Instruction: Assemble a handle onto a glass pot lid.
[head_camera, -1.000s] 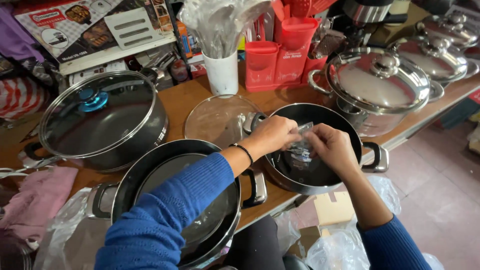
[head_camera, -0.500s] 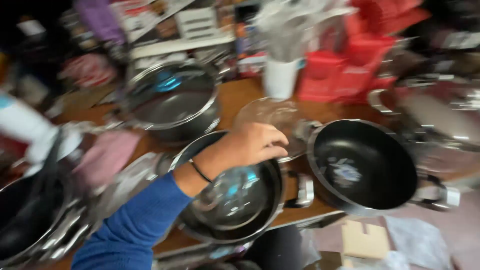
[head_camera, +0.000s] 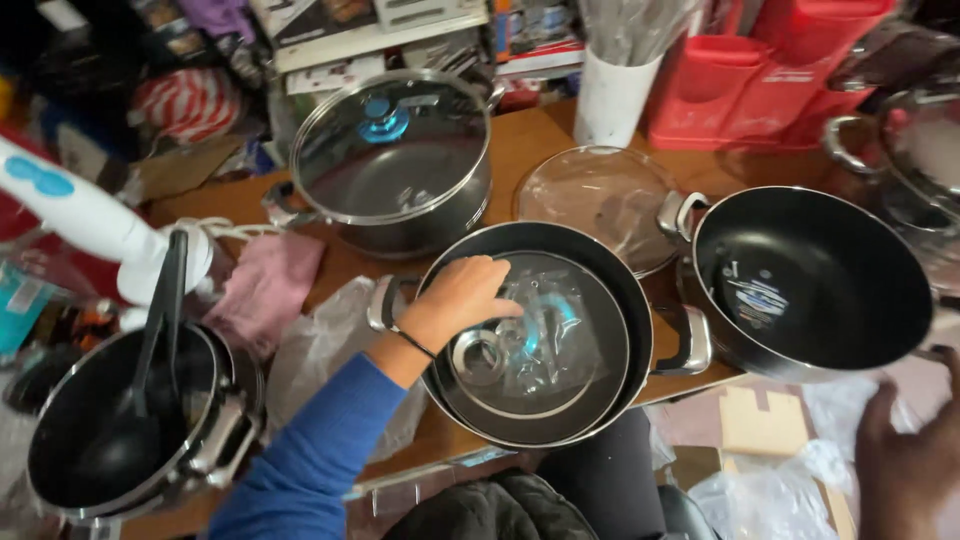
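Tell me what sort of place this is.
Likely a cookware shop or stall: many new black pots crowd a wooden table, boxed goods are stacked behind, and plastic wrapping lies about.

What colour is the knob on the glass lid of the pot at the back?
Blue. The knob sits on the lidded pot, clearest in the head view.

Brown wooden table (head_camera: 520, 150), crowded shelves (head_camera: 380, 35) behind, red plastic bins (head_camera: 770, 80), pale tiled floor (head_camera: 900, 385)

Boxes behind, plastic under the left grip (head_camera: 462, 300).
Flat printed boxes (head_camera: 370, 25) lie far beyond it; a clear plastic bag (head_camera: 540, 335) sits beneath the fingers.
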